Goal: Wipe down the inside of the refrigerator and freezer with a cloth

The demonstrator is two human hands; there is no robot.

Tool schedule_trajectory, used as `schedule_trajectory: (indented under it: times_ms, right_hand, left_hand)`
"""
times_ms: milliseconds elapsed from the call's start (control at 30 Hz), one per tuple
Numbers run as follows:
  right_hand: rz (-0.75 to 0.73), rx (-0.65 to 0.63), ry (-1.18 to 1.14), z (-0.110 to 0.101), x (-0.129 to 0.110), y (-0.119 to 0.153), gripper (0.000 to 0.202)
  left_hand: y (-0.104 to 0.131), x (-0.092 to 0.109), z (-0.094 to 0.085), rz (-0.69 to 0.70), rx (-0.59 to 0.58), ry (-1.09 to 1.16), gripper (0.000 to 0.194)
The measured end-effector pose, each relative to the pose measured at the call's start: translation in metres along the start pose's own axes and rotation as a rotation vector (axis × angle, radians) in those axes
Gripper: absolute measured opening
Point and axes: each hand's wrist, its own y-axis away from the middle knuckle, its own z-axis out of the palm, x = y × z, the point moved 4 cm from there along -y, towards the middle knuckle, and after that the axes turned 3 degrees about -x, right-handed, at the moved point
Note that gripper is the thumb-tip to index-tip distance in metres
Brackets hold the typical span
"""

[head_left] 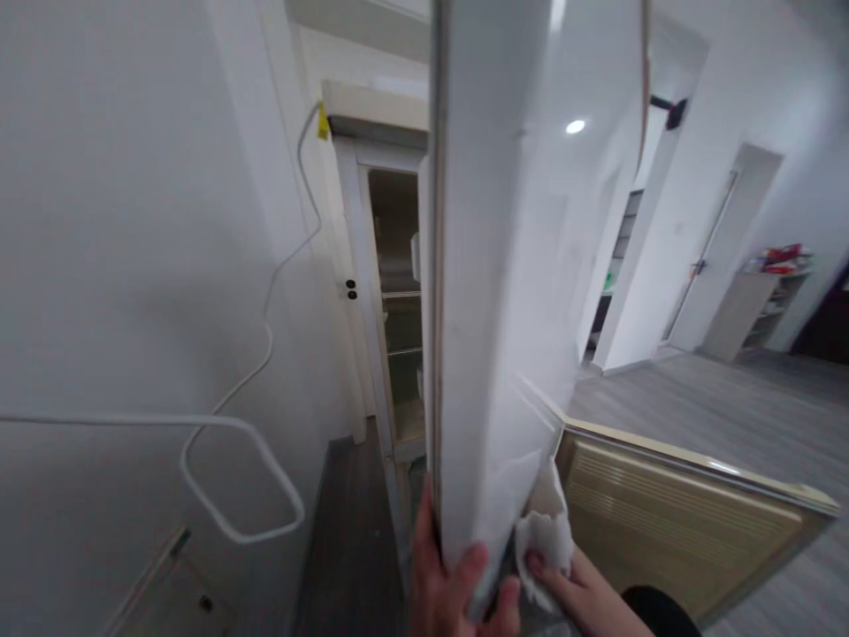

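Down low, the door is gripped by the left hand, tissue pinched by the right hand; wiping seems underway, steady rubbing needed next.

Upright white door; crumpled tissue, seemingly, alongside.

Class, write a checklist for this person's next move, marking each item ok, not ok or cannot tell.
1. Bare left hand steadying tall glossy white door: ok, at its lower end.
2. Bare right hand holding crumpled white tissue: ok.
3. Tissue pressed flat against the door: cannot tell, contact hidden.
4. Low door with ribbed tan inner panel closed: not ok, standing open.
5. Loose white cable clear of both hands: ok.
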Motion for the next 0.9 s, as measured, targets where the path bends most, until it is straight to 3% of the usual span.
schedule_trajectory:
  times_ms: [100, 267, 467, 633, 767, 833, 900]
  right_hand:
    - [0.07, -0.124, -0.06, 0.026, 0.002, -0.005, 0.068]
    - [0.152, -0.075, -0.251, 0.042, 0.002, -0.002, 0.08]
    - [0.129, 0.071, -0.468, 0.023, 0.035, -0.013, 0.071]
    - [0.26, 0.16, -0.936, 0.003, 0.059, -0.021, 0.062]
    - [0.24, 0.175, -1.12, -0.009, 0.066, -0.027, 0.068]
    - [0.238, 0.151, -1.13, -0.008, 0.071, -0.032, 0.071]
    - [0.243, 0.138, -1.102, -0.003, 0.08, -0.037, 0.072]
  left_hand:
    - [-0.026, -0.024, -0.007, 0.039, 0.033, -0.088, 0.094]
    - [-0.058, -0.077, -0.004, -0.018, 0.074, -0.237, 0.097]
    - [-0.077, -0.128, 0.019, -0.124, 0.013, -0.336, 0.102]
    - [-0.086, -0.156, 0.032, -0.208, -0.038, -0.401, 0.109]
    - [-0.085, -0.153, 0.035, -0.225, -0.003, -0.443, 0.112]
    - [-0.076, -0.135, 0.042, -0.282, -0.024, -0.4, 0.108]
    - [-0.057, -0.108, 0.06, -0.364, -0.126, -0.268, 0.083]
